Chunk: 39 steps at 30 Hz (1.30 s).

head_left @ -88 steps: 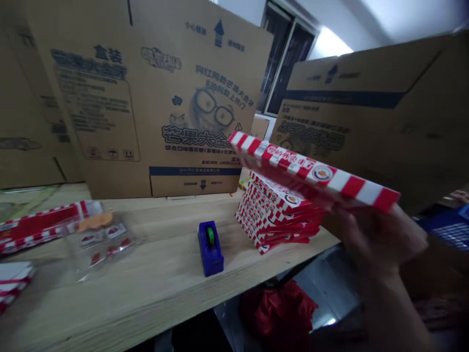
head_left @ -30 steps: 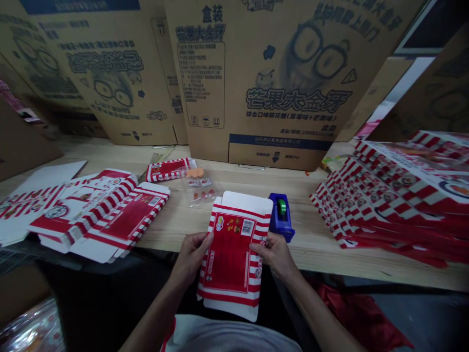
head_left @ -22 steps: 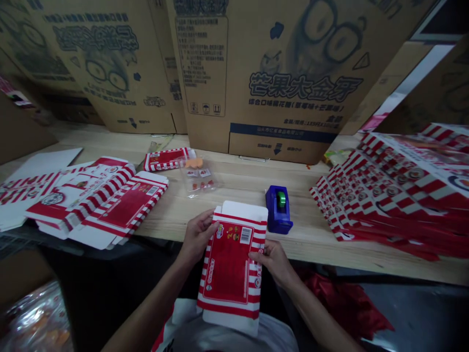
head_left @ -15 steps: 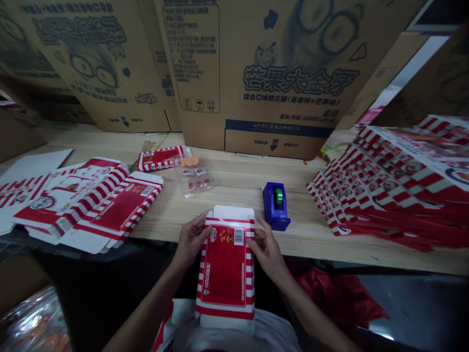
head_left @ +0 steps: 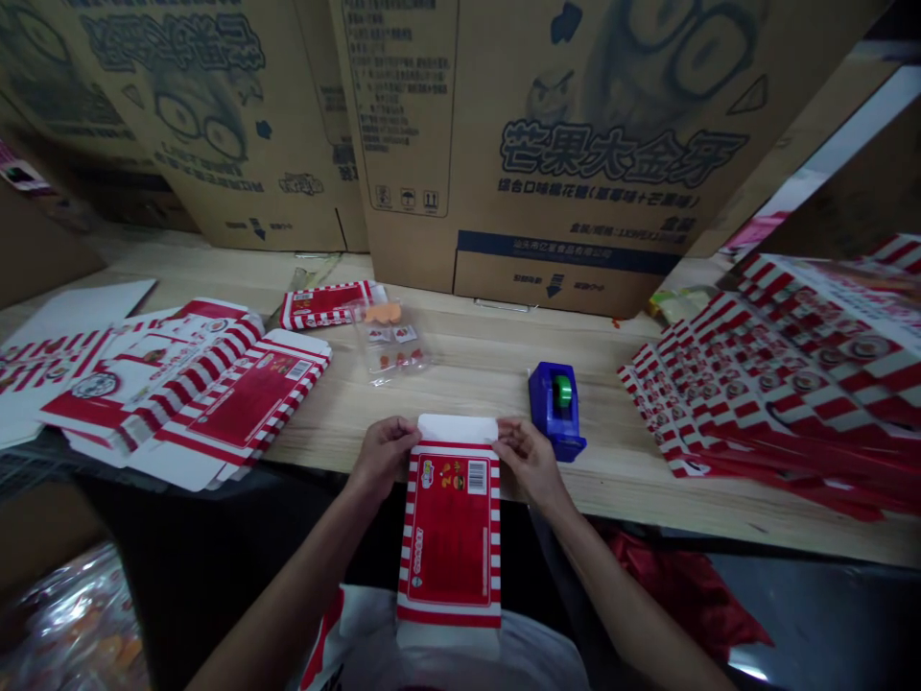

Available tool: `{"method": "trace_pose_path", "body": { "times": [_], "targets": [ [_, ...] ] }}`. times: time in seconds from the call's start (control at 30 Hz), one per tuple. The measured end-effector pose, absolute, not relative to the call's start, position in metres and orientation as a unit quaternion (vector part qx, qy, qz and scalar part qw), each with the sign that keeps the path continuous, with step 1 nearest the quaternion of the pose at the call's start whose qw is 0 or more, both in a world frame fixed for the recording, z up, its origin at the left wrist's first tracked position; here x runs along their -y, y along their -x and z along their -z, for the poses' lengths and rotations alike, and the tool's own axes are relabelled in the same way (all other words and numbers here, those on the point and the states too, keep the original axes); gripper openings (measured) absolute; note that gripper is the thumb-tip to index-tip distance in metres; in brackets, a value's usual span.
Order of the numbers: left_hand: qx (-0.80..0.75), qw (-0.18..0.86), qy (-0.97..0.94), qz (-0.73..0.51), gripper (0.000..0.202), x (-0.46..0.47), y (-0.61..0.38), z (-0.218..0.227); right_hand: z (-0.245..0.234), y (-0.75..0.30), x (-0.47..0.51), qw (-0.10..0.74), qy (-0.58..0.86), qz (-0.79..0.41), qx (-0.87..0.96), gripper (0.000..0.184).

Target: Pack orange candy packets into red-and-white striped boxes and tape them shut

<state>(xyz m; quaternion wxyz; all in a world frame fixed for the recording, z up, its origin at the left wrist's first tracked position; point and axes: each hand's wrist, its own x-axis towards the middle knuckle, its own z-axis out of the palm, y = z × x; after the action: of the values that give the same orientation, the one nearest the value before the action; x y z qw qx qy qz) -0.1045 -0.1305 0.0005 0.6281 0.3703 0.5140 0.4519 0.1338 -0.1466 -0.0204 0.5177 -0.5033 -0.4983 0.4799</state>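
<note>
A red and white striped carton [head_left: 452, 533] with a barcode lies lengthwise in front of my body, its white end flap pointing away from me at the table's front edge. At its upper left corner, my left hand [head_left: 385, 453] pinches the edge by the flap between thumb and fingers. The upper right corner is pinched by my right hand [head_left: 529, 459]. Just beyond that hand stands a blue tape dispenser [head_left: 555, 413] with a green roll of tape. A clear plastic bag [head_left: 392, 344] with small orange and white items lies on the wooden table [head_left: 475, 369].
Flat striped cartons [head_left: 237, 403] are piled at the left, and a tall leaning stack of striped cartons [head_left: 777, 374] fills the right. Large brown cardboard boxes [head_left: 410, 144] stand along the back. At lower left are clear plastic packets [head_left: 86, 614]; a red sheet [head_left: 683, 595] lies below the table.
Both hands have shifted up to the carton's top corners by the white flap, the fingers now pinching there. The view has swung slightly left, so things on the table appear further right.
</note>
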Motion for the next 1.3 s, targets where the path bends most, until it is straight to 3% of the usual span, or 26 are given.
{"method": "trace_pose_path", "body": {
  "times": [0.1,0.27,0.4,0.5,0.6,0.83,1.07,1.3],
  "targets": [
    [-0.493,0.653,-0.409,-0.403,0.035,0.119,0.109,-0.004,0.016,-0.139,0.140,0.479,0.477,-0.552,0.487,0.046],
    [-0.471,0.588,-0.537,-0.380,0.023,0.118,0.114,-0.002,0.015,-0.144,0.139,0.431,0.467,-0.555,0.537,0.024],
    [-0.479,0.503,-0.600,-0.396,0.011,0.129,0.115,-0.003,0.016,-0.143,0.146,0.436,0.478,-0.481,0.592,0.023],
    [-0.464,0.465,-0.660,-0.365,0.013,0.136,0.117,-0.008,0.010,-0.143,0.152,0.418,0.453,-0.479,0.625,0.024],
    [-0.463,0.478,-0.670,-0.328,0.023,0.136,0.118,-0.010,0.004,-0.143,0.157,0.396,0.442,-0.498,0.632,0.025],
    [-0.482,0.472,-0.666,-0.318,0.021,0.132,0.117,-0.012,-0.002,-0.137,0.155,0.356,0.494,-0.476,0.635,0.012],
    [-0.434,0.621,-0.576,-0.306,0.022,0.122,0.114,-0.033,-0.024,-0.139,0.143,0.380,0.488,-0.505,0.602,0.015],
    [-0.418,0.612,-0.581,-0.337,0.023,0.134,0.112,-0.029,-0.022,-0.142,0.156,0.404,0.490,-0.506,0.584,0.020]
  ]
}}
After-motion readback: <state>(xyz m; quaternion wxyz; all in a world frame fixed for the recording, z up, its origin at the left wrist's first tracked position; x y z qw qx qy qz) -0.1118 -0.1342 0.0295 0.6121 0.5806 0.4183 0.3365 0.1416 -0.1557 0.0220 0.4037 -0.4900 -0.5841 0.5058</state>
